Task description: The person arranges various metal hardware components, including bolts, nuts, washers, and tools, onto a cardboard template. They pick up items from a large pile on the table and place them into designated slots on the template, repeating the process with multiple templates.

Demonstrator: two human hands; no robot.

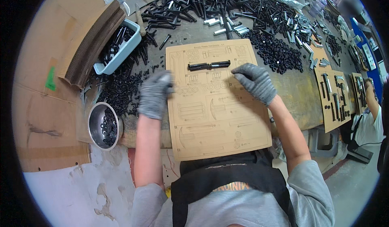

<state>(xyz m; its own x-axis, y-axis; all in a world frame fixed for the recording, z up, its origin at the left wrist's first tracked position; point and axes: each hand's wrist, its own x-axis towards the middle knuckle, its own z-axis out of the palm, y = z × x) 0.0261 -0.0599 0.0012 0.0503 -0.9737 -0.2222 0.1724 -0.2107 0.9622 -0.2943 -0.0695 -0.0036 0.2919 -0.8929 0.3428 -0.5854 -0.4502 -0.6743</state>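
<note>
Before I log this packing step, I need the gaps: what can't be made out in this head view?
- Left hand: motion-blurred, so its fingertips and anything under them are unclear.
- Cardboard template: printed outlines too small to tell apart; its near edge is hidden by the black apron.
- Metal bowl: its small black parts are too small to identify.

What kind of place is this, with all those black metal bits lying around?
Probably a small workshop for packing hardware kits: heaps of black bolts cover the workbench, a printed cardboard template lies under gloved hands, and a metal bowl holds small black parts.

Grey knit gloves cover both hands, grey sleeves, black apron.
</note>
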